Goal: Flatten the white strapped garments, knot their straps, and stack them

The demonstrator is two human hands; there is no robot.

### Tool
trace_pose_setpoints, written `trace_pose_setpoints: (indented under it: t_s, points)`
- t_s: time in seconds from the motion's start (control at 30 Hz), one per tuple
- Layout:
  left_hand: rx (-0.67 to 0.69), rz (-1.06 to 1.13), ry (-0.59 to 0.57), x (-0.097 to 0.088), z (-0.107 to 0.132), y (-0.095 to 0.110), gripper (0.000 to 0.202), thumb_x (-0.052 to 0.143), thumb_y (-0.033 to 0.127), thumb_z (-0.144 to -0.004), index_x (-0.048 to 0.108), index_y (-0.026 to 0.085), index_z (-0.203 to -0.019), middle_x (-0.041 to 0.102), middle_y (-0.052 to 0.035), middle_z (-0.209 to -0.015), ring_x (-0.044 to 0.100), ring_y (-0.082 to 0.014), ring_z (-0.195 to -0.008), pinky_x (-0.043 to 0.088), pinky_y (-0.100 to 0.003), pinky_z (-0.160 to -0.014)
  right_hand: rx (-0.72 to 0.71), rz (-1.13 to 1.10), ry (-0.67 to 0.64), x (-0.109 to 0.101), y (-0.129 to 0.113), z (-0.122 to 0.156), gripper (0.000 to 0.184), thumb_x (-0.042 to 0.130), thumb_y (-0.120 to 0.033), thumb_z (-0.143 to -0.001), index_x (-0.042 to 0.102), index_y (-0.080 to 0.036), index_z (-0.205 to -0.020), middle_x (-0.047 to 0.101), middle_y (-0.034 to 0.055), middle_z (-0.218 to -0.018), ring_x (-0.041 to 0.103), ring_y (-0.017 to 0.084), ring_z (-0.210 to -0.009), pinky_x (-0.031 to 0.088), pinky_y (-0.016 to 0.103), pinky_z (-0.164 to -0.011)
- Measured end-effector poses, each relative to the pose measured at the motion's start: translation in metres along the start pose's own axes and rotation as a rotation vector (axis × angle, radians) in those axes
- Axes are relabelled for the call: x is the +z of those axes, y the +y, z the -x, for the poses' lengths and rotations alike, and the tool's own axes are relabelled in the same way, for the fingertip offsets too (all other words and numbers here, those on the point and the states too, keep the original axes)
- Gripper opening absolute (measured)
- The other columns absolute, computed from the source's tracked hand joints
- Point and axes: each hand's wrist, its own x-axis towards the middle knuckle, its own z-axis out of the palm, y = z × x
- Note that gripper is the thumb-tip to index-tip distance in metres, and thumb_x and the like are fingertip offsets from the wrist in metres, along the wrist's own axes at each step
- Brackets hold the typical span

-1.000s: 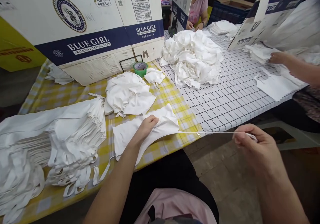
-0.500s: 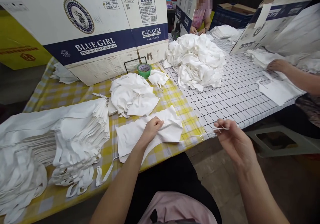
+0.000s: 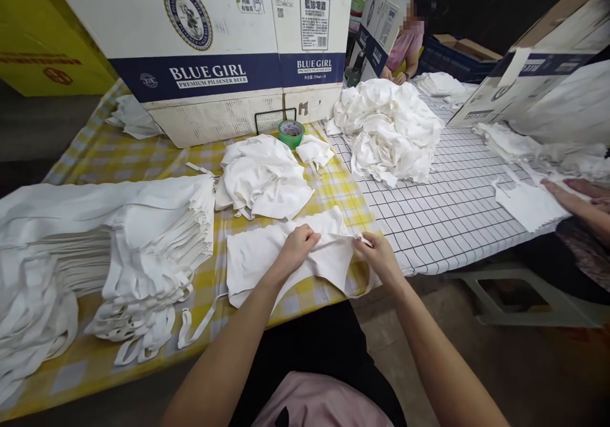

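A white strappy garment, like a camisole, lies on the yellow checked tablecloth in front of me. My left hand is closed, pinching the cloth near its middle. My right hand is closed on the garment's right end, by the strap, and the cloth between both hands is drawn up a little. A thin strap loops down below my right hand at the table edge. Another strap trails off the garment's left side. Just beyond lies a crumpled heap of white garments.
A neat stack of white garments fills the left. Behind stand a beer carton and a roll of green tape. A large white pile sits on the grid-patterned cloth. A co-worker's hands handle white cloth at right.
My right hand has moved left from beyond the table edge, where it held the stretched strap, to the garment's right end. My left hand keeps its pinch. The view has shifted slightly.
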Motion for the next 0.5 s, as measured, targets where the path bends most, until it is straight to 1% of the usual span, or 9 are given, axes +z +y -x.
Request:
trace_pose_setpoints:
  t_s: [0.07,0.1,0.17,0.23,0.3,0.5]
  points:
    - [-0.009,0.001,0.011,0.0,-0.001,0.0,0.033,0.042,0.037,-0.079,0.038,0.018,-0.052,0.048,0.0007,-0.068,0.044,-0.0132,-0.065,0.033,-0.025,-0.061,0.079,-0.214,-0.124,-0.009,0.0,-0.004,0.028,0.051,-0.046,-0.077,0.049,-0.019,-0.067,0.032,-0.0056,-0.05,0.028,0.009,-0.045,0.02,0.024,-0.046]
    - [-0.011,0.0,0.018,0.0,-0.002,0.0,0.033,0.041,0.036,-0.079,0.038,0.018,-0.052,0.048,0.0008,-0.068,0.044,-0.0131,-0.064,0.033,-0.025,-0.061,0.122,-0.296,-0.166,-0.012,0.0,-0.005,0.029,0.053,-0.045,-0.076,0.044,-0.02,-0.064,0.026,-0.007,-0.049,0.022,0.008,-0.044,0.016,0.024,-0.045]
    - [-0.013,-0.005,0.029,0.001,-0.002,0.0,0.034,0.041,0.035,-0.079,0.035,0.018,-0.051,0.046,0.0012,-0.066,0.043,-0.0128,-0.063,0.033,-0.026,-0.06,0.184,-0.401,-0.205,-0.016,0.001,-0.009,0.034,0.056,-0.044,-0.074,0.035,-0.021,-0.06,0.019,-0.0083,-0.05,0.015,0.007,-0.045,0.012,0.024,-0.044]
    - [-0.016,-0.015,0.029,0.001,-0.002,0.0,0.034,0.041,0.035,-0.079,0.033,0.018,-0.05,0.044,0.0015,-0.065,0.042,-0.0124,-0.061,0.032,-0.026,-0.059,0.216,-0.447,-0.217,-0.016,0.002,-0.011,0.038,0.058,-0.044,-0.072,0.029,-0.022,-0.059,0.018,-0.0085,-0.052,0.013,0.007,-0.045,0.011,0.025,-0.044]
    - [-0.02,-0.023,0.024,0.0,-0.003,0.0,0.034,0.04,0.036,-0.08,0.033,0.019,-0.051,0.044,0.0016,-0.065,0.042,-0.0123,-0.06,0.032,-0.027,-0.058,0.234,-0.464,-0.228,-0.015,0.003,-0.013,0.041,0.058,-0.046,-0.071,0.027,-0.022,-0.059,0.017,-0.0085,-0.052,0.013,0.007,-0.046,0.01,0.025,-0.044]
    - [-0.036,-0.054,0.049,0.002,-0.003,0.0,0.034,0.039,0.036,-0.081,0.036,0.019,-0.051,0.045,0.0014,-0.065,0.044,-0.0123,-0.061,0.034,-0.026,-0.06,0.198,-0.465,-0.299,-0.014,0.006,-0.015,0.042,0.06,-0.052,-0.069,0.032,-0.021,-0.062,0.022,-0.0083,-0.054,0.014,0.007,-0.047,0.011,0.024,-0.046]
